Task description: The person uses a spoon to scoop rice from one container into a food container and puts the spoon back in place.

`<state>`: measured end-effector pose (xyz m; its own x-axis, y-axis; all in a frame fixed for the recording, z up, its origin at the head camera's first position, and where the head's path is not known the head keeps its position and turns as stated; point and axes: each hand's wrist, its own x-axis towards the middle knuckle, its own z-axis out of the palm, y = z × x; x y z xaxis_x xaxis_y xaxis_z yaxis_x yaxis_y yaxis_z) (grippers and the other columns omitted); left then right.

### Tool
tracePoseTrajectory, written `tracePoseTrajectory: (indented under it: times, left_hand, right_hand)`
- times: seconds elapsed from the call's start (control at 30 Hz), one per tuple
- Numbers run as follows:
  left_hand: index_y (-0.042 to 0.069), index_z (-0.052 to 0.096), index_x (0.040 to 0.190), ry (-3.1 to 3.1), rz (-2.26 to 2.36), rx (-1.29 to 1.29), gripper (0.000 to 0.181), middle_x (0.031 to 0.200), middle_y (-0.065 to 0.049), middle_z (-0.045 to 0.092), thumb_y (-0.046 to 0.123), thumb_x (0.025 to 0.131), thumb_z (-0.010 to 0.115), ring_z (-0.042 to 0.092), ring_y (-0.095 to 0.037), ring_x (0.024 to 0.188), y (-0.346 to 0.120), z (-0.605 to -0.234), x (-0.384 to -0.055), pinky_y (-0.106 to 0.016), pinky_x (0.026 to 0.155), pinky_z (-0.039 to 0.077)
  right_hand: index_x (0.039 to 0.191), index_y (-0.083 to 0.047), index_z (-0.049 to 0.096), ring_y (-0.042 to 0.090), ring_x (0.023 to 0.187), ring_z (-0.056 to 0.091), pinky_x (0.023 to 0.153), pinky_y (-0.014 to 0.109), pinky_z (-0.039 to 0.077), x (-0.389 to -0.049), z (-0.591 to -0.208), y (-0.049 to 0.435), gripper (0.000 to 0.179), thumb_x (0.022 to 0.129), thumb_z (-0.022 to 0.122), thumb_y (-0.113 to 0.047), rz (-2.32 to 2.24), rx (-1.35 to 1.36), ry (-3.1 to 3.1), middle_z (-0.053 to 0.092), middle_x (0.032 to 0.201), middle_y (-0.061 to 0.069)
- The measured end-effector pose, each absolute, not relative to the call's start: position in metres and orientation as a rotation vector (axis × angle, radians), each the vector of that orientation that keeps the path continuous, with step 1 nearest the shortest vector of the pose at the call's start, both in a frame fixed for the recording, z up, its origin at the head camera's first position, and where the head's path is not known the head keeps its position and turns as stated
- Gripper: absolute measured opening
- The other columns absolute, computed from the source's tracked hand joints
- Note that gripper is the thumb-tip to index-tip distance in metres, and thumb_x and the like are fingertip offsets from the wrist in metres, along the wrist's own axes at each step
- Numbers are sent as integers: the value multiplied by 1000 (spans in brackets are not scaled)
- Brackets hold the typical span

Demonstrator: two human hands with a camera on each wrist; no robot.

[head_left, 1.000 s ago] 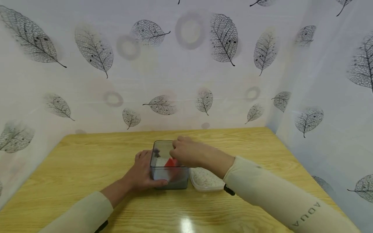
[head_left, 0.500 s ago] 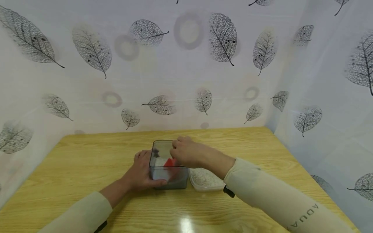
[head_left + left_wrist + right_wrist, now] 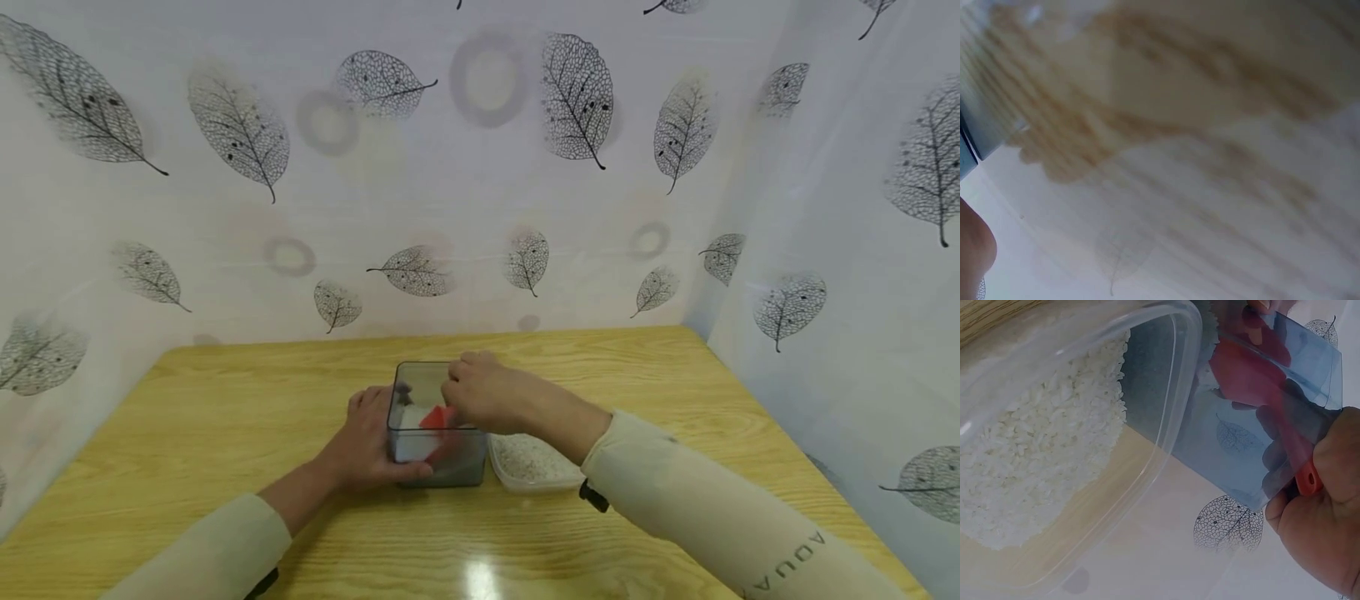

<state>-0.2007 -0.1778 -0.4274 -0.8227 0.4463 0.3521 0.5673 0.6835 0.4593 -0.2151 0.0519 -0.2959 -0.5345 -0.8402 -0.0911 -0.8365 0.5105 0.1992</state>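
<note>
A see-through grey-blue rectangular container (image 3: 450,471) stands upright on the table with white rice (image 3: 412,417) inside. My left hand (image 3: 367,446) holds it from the left, thumb across the front wall and fingers towards the back. My right hand (image 3: 483,396) is over the container's right side and grips a red scoop (image 3: 1250,375) by its handle. In the head view the red scoop shows inside the container, partly covered by my hand. The handle's end, with a hole in it, sticks out of my grip in the right wrist view.
Against the container's right side stands a shallow clear plastic tub (image 3: 525,485) of white rice (image 3: 1041,444), partly beneath my right forearm. The wooden table (image 3: 247,392) meets a leaf-printed curtain (image 3: 480,183) at the back and right.
My right hand has shifted slightly right, and the red scoop has tilted a little inside the container. The left hand keeps its hold, and both tubs stay in place.
</note>
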Motion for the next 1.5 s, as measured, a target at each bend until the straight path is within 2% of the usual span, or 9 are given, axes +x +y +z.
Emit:
tracePoseTrajectory:
  times: [0.13,0.27,0.4,0.57,0.87,1.03,1.17,1.5]
  left_hand:
    - [4,34,145,-2695,-849,-811,109,133,-8,51,67,69,78,42,-28,122,-177,-427,-200,-55,109,20]
    - [4,35,145,-2693,-835,-811,109,132,-8,52,68,68,78,42,-27,123,-178,-428,-201,-55,109,21]
    - [3,35,144,-2688,-833,-820,109,133,-9,52,68,68,79,42,-28,124,-178,-428,-201,-55,110,21]
    - [5,37,143,-2681,-829,-812,108,134,-9,52,69,67,79,42,-29,125,-180,-428,-200,-55,109,21]
    - [6,39,142,-2646,-817,-835,106,135,-8,52,69,67,78,42,-29,124,-179,-430,-201,-53,107,23]
    - [8,38,143,-2661,-825,-826,105,135,-8,51,68,67,79,41,-29,125,-179,-429,-201,-54,108,22]
    - [6,36,144,-2682,-821,-815,108,136,-11,50,67,66,80,41,-30,126,-178,-428,-201,-53,109,21]
    - [2,33,145,-2696,-831,-802,111,134,-13,51,66,67,79,41,-32,126,-179,-430,-201,-54,110,21]
  right_hand:
    - [99,-11,65,19,90,50,80,34,40,-216,-299,54,27,97,61,-38,-226,1488,-2722,60,97,2]
    - [100,-12,64,19,93,50,81,35,37,-215,-302,57,22,98,62,-34,-80,1456,-2770,58,100,2]
    - [98,-14,65,17,93,48,80,34,31,-213,-305,60,25,97,61,-39,96,1393,-2806,56,99,-2]
    - [103,-13,67,18,97,48,83,36,33,-211,-309,63,33,96,60,-44,168,1327,-2762,57,104,0]
    - [109,-14,67,18,99,45,80,36,27,-208,-315,74,27,99,59,-38,338,1169,-2794,54,103,-2]
    - [110,-15,66,20,106,48,83,38,28,-207,-316,80,27,99,58,-38,417,1160,-2768,56,108,-1]
    - [110,-13,64,22,110,50,84,40,28,-207,-317,85,27,99,59,-36,461,1140,-2746,58,112,2]
    - [110,-12,62,19,105,50,84,41,31,-210,-316,98,25,100,57,-34,543,1095,-2709,58,111,1]
